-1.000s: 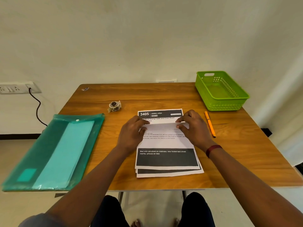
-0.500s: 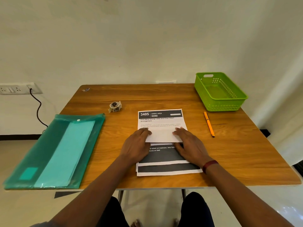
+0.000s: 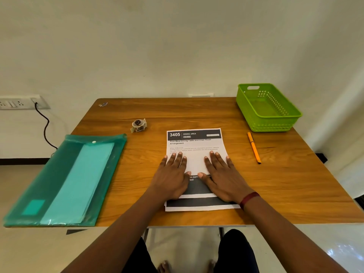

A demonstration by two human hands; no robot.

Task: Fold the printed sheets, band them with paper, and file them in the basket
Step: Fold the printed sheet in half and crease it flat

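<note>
A small stack of printed sheets (image 3: 195, 142) lies in the middle of the wooden table (image 3: 295, 184). The top sheet shows a dark "3405 DINING AREA" header and a white folded flap across its middle. My left hand (image 3: 172, 177) and my right hand (image 3: 221, 176) lie flat side by side on that flap, fingers straight and pointing away from me, pressing it down. Dark printed bands of the lower sheets (image 3: 199, 203) show under my wrists. The green plastic basket (image 3: 285, 126) stands at the table's far right corner and looks empty.
A teal transparent folder (image 3: 65, 180) holding paper lies at the left, overhanging the table's edge. A small roll of stickers (image 3: 138, 125) sits behind the sheets to the left. An orange pen (image 3: 254, 147) lies right of the sheets. A wall socket with a cable (image 3: 42, 123) is at far left.
My hands held the sheet's folded edge up near the header, then drew it back toward me. Both hands have now flattened out on the flap.
</note>
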